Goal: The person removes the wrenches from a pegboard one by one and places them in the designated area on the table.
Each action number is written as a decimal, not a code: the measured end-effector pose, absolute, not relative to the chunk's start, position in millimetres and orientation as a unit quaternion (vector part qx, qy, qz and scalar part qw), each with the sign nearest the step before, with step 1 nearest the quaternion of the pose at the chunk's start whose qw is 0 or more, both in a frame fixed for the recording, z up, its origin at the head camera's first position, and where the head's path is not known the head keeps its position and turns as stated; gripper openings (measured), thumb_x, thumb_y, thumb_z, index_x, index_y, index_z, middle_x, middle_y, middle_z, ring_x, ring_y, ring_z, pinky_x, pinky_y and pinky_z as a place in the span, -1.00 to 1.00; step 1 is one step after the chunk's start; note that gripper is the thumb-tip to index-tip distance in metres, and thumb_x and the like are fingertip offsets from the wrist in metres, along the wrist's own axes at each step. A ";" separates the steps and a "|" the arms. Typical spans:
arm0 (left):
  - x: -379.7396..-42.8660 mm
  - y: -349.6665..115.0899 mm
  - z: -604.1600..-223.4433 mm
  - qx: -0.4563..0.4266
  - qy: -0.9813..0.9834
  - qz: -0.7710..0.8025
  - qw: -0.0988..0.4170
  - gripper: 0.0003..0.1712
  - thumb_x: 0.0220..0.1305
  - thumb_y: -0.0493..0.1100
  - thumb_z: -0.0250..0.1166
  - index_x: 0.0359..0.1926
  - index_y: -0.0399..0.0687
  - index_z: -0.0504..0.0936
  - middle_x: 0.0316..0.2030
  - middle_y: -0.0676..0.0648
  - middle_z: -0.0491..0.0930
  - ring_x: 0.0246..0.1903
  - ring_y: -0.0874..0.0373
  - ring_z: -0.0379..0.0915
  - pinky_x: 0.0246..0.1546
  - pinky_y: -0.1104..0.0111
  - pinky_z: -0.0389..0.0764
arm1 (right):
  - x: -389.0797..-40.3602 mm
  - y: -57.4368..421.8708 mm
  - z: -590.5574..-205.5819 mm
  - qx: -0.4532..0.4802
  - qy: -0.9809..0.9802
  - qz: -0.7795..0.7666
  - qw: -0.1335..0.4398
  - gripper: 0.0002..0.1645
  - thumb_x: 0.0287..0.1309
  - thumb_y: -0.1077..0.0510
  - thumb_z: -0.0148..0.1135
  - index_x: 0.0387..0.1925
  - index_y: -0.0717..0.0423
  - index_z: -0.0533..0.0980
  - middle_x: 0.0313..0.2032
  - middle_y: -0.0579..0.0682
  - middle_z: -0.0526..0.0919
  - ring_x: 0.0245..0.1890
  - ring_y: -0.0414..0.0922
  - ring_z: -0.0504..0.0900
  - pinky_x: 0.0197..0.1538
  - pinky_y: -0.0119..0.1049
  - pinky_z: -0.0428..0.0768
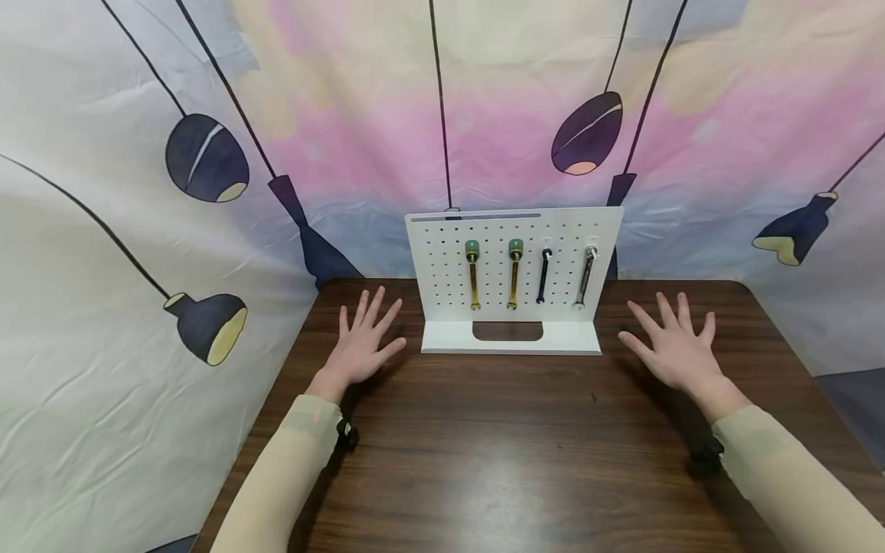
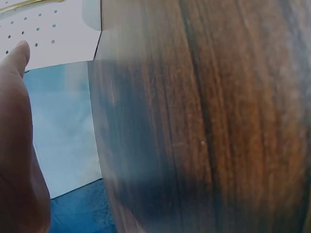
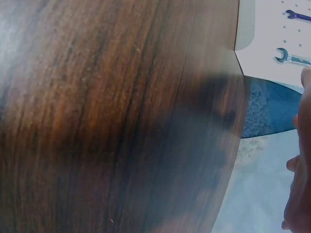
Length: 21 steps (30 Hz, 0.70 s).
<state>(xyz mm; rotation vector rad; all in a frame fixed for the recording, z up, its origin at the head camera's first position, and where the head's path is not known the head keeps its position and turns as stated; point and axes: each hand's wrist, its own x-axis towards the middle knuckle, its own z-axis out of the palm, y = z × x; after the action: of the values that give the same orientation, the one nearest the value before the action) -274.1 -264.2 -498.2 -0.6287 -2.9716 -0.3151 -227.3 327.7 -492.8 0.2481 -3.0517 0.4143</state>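
A white pegboard stand (image 1: 442,284) stands upright at the back of the brown table. Four wrenches would exceed a plain tally, so several hang in a row: two gold wrenches (image 1: 473,284) on green-capped pegs, a dark blue wrench (image 1: 543,276), and a silver wrench (image 1: 586,278) at the right. To the left of the stand, my left hand (image 1: 359,344) is held over the table with fingers spread, holding nothing. My right hand (image 1: 676,349) is likewise spread and bare on the stand's right side. In the right wrist view, the silver wrench (image 3: 291,58) shows beyond the thumb.
The wooden table (image 1: 484,430) reaches back to a patterned cloth backdrop (image 1: 359,138) with printed hanging lamps. A slot-shaped cutout opens in the stand's base (image 1: 445,338). Dark straps with small devices (image 1: 347,435) sit at both sleeve cuffs.
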 end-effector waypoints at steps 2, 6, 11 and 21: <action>-274.2 -263.5 -497.3 -0.211 -0.970 -0.112 0.051 -0.08 0.59 0.45 -0.02 0.75 0.34 -0.11 0.73 -0.03 -0.45 0.67 -0.10 -0.66 0.48 -0.42 -0.45 | -227.0 329.4 -491.5 0.082 -0.987 0.138 0.031 -0.02 0.58 -0.49 -0.18 0.74 -0.10 -0.02 0.64 0.45 -0.19 0.60 0.43 -0.54 0.33 0.67 -0.51; -274.0 -263.0 -496.5 -0.213 -0.965 -0.136 0.067 -0.10 0.61 0.42 0.00 0.75 0.34 -0.09 0.73 -0.03 -0.37 0.68 -0.16 -0.51 0.48 -0.44 -0.34 | -226.2 331.5 -488.1 0.092 -0.983 0.152 0.044 -0.07 0.62 -0.44 -0.17 0.73 -0.07 0.02 0.62 0.46 -0.08 0.62 0.47 -0.35 0.37 0.67 -0.31; -273.4 -258.7 -495.6 -0.216 -0.950 -0.209 0.090 -0.14 0.63 0.35 0.02 0.74 0.24 0.01 0.72 -0.11 -0.19 0.68 -0.17 -0.33 0.49 -0.42 -0.15 | -223.1 335.1 -486.4 0.097 -0.976 0.183 0.070 -0.16 0.67 -0.34 -0.13 0.68 0.06 0.15 0.59 0.46 0.07 0.61 0.46 -0.11 0.38 0.61 -0.01; -277.2 -237.9 -498.5 -0.180 -0.877 -0.431 0.114 -0.27 0.66 0.04 0.17 0.69 0.04 0.20 0.64 -0.17 0.16 0.61 -0.15 0.04 0.51 -0.22 0.15 | -222.8 335.8 -492.7 0.105 -0.929 0.334 0.120 -0.32 0.72 -0.13 -0.07 0.62 0.13 0.27 0.52 0.43 0.28 0.46 0.51 0.24 0.31 0.53 0.23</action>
<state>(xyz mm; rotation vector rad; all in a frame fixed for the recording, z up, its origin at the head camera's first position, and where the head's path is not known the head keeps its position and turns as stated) -277.2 -237.9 -498.5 -0.5282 -2.5719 -1.2631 -222.8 335.8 -492.7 0.3057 -2.7149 0.9764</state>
